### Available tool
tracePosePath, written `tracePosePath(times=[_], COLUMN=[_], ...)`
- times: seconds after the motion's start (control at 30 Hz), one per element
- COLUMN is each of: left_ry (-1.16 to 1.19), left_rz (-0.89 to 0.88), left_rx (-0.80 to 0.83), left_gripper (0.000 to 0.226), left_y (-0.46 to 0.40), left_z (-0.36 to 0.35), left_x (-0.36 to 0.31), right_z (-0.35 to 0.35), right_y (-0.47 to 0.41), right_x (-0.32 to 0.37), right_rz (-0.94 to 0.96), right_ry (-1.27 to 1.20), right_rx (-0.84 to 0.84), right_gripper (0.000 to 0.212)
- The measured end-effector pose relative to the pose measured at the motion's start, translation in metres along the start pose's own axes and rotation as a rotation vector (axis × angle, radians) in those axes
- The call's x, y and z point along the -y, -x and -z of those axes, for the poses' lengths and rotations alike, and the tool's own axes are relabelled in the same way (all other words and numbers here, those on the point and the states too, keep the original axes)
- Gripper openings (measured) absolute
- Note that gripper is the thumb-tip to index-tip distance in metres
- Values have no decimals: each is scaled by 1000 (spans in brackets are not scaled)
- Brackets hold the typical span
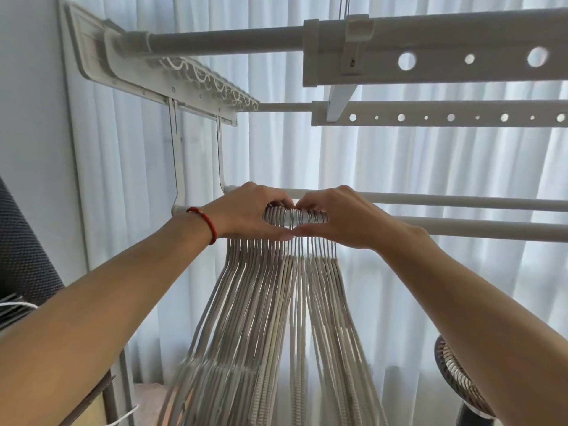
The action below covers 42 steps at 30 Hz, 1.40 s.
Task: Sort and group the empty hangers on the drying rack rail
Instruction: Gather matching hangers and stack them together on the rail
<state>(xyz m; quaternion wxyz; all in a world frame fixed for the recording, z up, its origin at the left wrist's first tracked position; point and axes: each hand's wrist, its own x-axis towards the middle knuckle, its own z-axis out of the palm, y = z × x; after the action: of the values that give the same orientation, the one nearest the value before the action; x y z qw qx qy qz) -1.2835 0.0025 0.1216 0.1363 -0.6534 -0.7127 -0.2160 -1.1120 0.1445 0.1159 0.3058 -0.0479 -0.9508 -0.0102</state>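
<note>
Several empty grey-beige hangers (270, 318) hang packed together on the near white rail (476, 227) of the drying rack. Their hooks (292, 215) bunch over the rail between my hands. My left hand (246, 215), with a red cord at the wrist, curls around the left side of the hook bunch. From the right, my right hand (338, 216) curls around the other side. Thumbs meet under the hooks and fingertips meet above them. The hanger bodies fan out downward and blur near the bottom.
A second white rail (461, 199) runs just behind the first. Two perforated bars (445, 61) cross overhead, held by a bracket (172, 84) at the left. White curtains (399, 167) hang behind. A fan (461, 382) stands at lower right, a dark mesh object (24, 256) at left.
</note>
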Motion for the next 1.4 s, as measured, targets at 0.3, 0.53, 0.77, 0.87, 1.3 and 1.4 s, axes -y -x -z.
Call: tracePosePath(times=[0.3,0.53,0.77,0.87,1.3,1.4], left_ry=[-12,-18,-10,6,97,137], left_rz=[12,5,-2,-21,-104,-98], left_rx=[-17,-21,-11,-1,-54,-91], left_gripper=[48,50,49,59,53,43], left_y=[1,1,1,1,-9,-11], left_z=[2,3,2,1,-10,-11], left_x=[0,2,3,2,-16,-17], right_z=[-3,-1,3,5,6,6], right_y=[0,-2,0,5,11,11], right_x=[-4,-5,-9,-14,-22,-20], right_rz=[-31,-48,-49,-44,-84,-96], right_ry=[-26,-38,-50,-34,-44,-48], right_rx=[-25,-22,-3,-4,-42,-43], right_gripper=[59,46,59,61,54,57])
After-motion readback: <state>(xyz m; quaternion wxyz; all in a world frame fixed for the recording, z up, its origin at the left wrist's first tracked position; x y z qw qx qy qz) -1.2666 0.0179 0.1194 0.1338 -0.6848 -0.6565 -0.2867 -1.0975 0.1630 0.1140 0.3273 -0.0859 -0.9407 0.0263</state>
